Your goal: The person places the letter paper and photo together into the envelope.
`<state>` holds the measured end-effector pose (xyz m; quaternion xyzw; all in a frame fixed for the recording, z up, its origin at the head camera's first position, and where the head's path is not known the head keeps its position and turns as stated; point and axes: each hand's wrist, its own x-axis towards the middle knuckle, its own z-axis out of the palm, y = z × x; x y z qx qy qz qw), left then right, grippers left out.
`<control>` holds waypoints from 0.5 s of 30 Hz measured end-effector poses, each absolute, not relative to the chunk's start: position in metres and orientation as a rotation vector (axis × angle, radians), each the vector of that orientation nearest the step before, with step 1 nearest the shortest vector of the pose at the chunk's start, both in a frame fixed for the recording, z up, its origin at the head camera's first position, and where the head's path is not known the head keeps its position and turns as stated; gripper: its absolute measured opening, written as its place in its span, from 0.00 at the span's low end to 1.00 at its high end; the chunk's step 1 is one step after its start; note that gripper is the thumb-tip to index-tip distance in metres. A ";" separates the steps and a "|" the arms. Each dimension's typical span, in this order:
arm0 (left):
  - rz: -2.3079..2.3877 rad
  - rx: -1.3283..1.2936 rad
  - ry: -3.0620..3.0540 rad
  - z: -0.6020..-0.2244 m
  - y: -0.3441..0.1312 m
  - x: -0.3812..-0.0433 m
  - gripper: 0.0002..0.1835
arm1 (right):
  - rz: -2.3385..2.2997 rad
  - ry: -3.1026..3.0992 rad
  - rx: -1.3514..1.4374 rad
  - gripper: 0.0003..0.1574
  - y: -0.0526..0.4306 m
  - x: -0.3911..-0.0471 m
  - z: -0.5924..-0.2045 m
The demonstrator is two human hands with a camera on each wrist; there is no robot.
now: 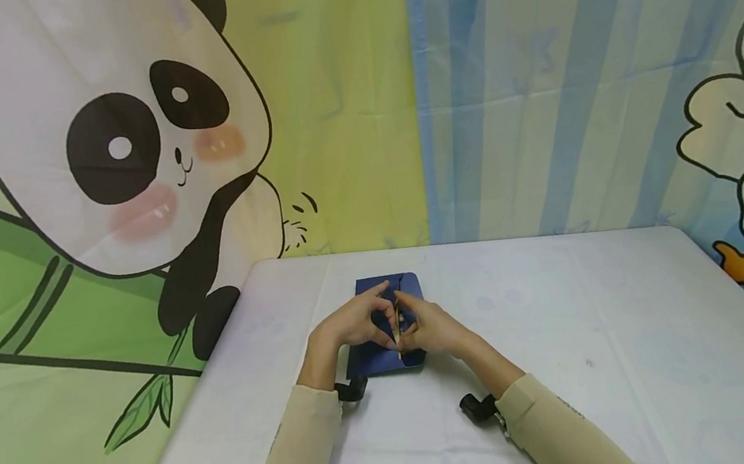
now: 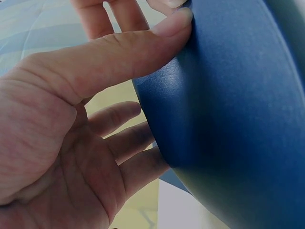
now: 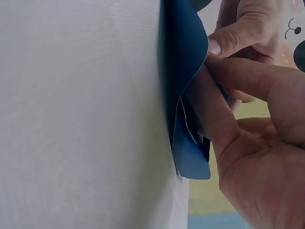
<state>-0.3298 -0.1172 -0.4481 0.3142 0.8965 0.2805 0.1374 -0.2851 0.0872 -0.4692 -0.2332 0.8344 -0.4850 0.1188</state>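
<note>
A dark blue card folder (image 1: 375,362) lies on the white table, with part of it raised between the two hands. My left hand (image 1: 354,320) pinches the raised edge from the left; in the left wrist view its thumb presses on the smooth blue surface (image 2: 238,95) while the other fingers spread behind. From the right, my right hand (image 1: 433,330) grips the same part, fingertips close to the left hand's. The right wrist view shows its fingers (image 3: 209,107) at the opening of a curved blue flap (image 3: 190,160). A thin yellowish strip (image 1: 397,330) shows between the hands.
The white table (image 1: 555,333) extends around the folder. Behind it hangs a printed cloth with a panda (image 1: 120,140) and blue stripes. A black wrist camera (image 1: 353,389) sits by the left cuff, another black camera (image 1: 478,408) by the right one.
</note>
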 end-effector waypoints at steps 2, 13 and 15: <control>0.812 0.914 2.590 -0.448 -0.117 -0.330 0.15 | -1.435 2.432 -0.684 0.59 0.087 -0.285 -0.470; 0.814 0.908 2.587 -0.449 -0.117 -0.329 0.14 | -1.487 2.392 -0.691 0.59 0.088 -0.283 -0.469; 0.813 0.903 2.586 -0.448 -0.117 -0.328 0.14 | -1.502 2.350 -0.685 0.60 0.087 -0.283 -0.470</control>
